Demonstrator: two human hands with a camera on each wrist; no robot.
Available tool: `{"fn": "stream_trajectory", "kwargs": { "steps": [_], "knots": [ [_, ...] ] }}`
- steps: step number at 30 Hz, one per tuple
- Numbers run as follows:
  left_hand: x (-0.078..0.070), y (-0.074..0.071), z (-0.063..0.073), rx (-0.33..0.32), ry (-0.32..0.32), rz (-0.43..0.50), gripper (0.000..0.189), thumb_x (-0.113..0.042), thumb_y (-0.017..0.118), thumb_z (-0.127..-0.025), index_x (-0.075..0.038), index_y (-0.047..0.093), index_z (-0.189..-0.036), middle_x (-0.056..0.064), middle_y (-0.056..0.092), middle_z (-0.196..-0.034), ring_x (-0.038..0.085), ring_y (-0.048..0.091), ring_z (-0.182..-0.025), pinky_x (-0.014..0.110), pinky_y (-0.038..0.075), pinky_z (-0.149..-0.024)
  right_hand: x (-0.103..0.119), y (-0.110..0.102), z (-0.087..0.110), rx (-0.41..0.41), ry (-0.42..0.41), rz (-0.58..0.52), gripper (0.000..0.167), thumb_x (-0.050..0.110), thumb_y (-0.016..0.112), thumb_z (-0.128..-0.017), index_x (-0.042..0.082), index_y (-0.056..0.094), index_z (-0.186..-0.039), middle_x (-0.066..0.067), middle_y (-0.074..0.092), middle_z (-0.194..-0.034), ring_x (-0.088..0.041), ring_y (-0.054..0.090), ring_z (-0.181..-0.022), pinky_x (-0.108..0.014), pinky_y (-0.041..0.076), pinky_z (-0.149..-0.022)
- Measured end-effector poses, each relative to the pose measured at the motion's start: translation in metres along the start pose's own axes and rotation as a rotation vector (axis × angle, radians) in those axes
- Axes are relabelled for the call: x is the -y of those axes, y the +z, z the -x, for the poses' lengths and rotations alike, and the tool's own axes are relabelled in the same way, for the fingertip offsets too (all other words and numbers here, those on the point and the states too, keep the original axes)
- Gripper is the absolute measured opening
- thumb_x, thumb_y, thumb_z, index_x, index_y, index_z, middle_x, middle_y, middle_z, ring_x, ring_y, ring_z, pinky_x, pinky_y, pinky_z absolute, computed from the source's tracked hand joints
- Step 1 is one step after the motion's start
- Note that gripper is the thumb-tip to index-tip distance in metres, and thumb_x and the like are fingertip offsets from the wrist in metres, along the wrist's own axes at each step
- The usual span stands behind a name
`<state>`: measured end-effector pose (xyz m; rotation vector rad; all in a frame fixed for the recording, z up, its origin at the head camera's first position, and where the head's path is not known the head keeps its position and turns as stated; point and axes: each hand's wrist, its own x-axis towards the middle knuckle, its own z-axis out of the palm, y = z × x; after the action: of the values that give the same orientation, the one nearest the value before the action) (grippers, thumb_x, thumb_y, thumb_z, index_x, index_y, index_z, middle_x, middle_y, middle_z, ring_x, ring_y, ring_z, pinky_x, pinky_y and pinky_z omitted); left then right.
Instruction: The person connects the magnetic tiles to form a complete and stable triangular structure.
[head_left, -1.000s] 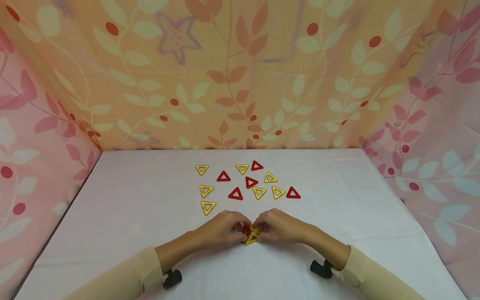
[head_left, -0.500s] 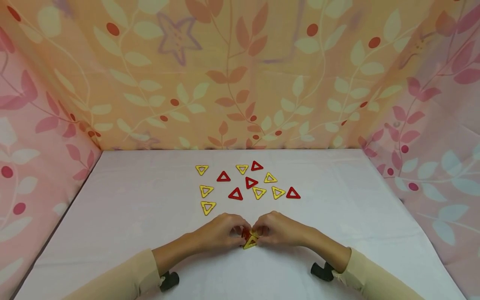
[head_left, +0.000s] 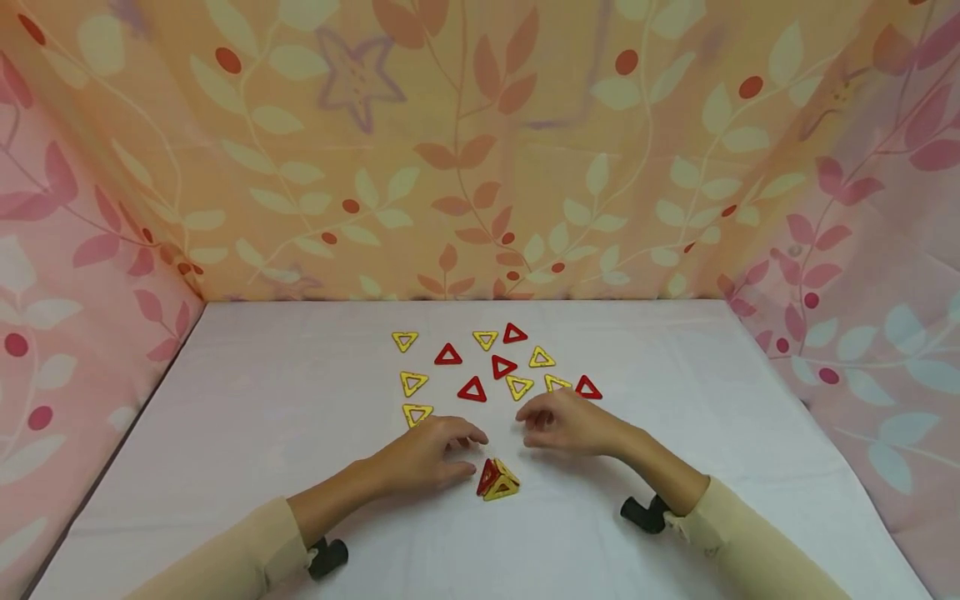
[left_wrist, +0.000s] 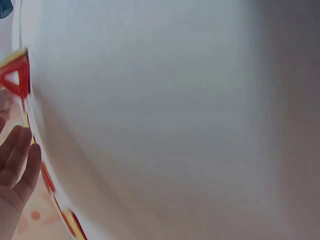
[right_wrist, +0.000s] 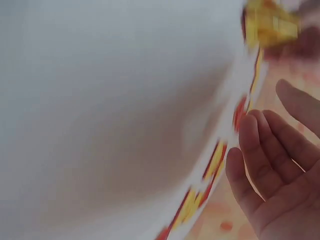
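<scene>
A small pyramid (head_left: 498, 482) of red and yellow triangle tiles stands on the white table near the front middle. My left hand (head_left: 431, 454) is just left of it, fingers loosely bent and holding nothing. Up and to the right of the pyramid is my right hand (head_left: 566, 423), also holding nothing, its fingers relaxed and overlapping a yellow triangle tile (head_left: 556, 383). In the left wrist view, the pyramid's red side (left_wrist: 19, 77) shows beyond the spread fingers. Blurred in the right wrist view, its yellow side (right_wrist: 270, 25) appears at the top.
Several loose red and yellow triangle tiles lie flat beyond the hands, among them a red tile (head_left: 472, 389) and a yellow tile (head_left: 413, 383). At the far right of the group is a red tile (head_left: 588, 387). A patterned cloth (head_left: 465, 208) hangs along the table's back edge.
Both hands have let go of the pyramid, which now stands by itself. The right hand has moved away up and to the right; the left has drawn back slightly left.
</scene>
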<state>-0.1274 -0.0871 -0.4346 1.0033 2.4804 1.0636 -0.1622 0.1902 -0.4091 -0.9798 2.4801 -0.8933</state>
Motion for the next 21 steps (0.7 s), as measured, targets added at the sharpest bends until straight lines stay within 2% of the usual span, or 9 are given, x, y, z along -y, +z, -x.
{"fn": "stream_trajectory", "kwargs": {
  "steps": [4, 10, 13, 16, 21],
  "knots": [
    [0.013, -0.014, 0.004, -0.082, -0.027, -0.04, 0.041, -0.013, 0.077, -0.087, -0.012, 0.067, -0.126, -0.003, 0.068, -0.12, 0.015, 0.061, -0.107, 0.036, 0.053, -0.091, -0.016, -0.019, -0.007, -0.095, 0.04, 0.022, 0.028, 0.011, 0.078, -0.086, 0.002, 0.072, -0.112, 0.002, 0.071, -0.095, -0.013, 0.063, -0.086, -0.033, 0.056, -0.08],
    [0.037, -0.036, 0.01, -0.162, -0.063, -0.111, 0.046, 0.005, 0.068, -0.083, -0.009, 0.067, -0.127, 0.0, 0.067, -0.125, 0.021, 0.059, -0.118, 0.044, 0.048, -0.1, -0.03, -0.027, -0.018, -0.137, 0.02, 0.045, 0.033, 0.007, 0.077, -0.086, -0.003, 0.069, -0.116, -0.012, 0.072, -0.107, -0.027, 0.066, -0.096, -0.046, 0.054, -0.089],
    [0.047, -0.043, 0.011, -0.167, -0.084, -0.142, 0.05, 0.013, 0.059, -0.08, -0.007, 0.067, -0.125, 0.002, 0.068, -0.125, 0.022, 0.059, -0.121, 0.045, 0.046, -0.102, -0.033, -0.026, -0.023, -0.137, 0.022, 0.064, 0.035, 0.008, 0.077, -0.085, -0.002, 0.068, -0.117, -0.011, 0.071, -0.107, -0.029, 0.064, -0.097, -0.047, 0.052, -0.091],
    [0.052, -0.047, 0.011, -0.156, -0.093, -0.144, 0.052, 0.015, 0.056, -0.077, -0.005, 0.066, -0.124, 0.004, 0.068, -0.123, 0.021, 0.063, -0.116, 0.044, 0.049, -0.099, -0.035, -0.024, -0.028, -0.135, 0.031, 0.083, 0.033, 0.007, 0.077, -0.084, 0.0, 0.069, -0.116, -0.009, 0.071, -0.104, -0.028, 0.062, -0.095, -0.045, 0.052, -0.087],
    [0.054, -0.049, 0.011, -0.12, -0.08, -0.103, 0.045, 0.013, 0.064, -0.079, -0.001, 0.065, -0.122, 0.007, 0.072, -0.113, 0.021, 0.067, -0.104, 0.041, 0.053, -0.092, -0.039, -0.02, -0.036, -0.128, 0.05, 0.107, 0.029, 0.005, 0.076, -0.083, 0.001, 0.071, -0.112, -0.006, 0.071, -0.101, -0.026, 0.062, -0.092, -0.039, 0.052, -0.082]
  ]
}}
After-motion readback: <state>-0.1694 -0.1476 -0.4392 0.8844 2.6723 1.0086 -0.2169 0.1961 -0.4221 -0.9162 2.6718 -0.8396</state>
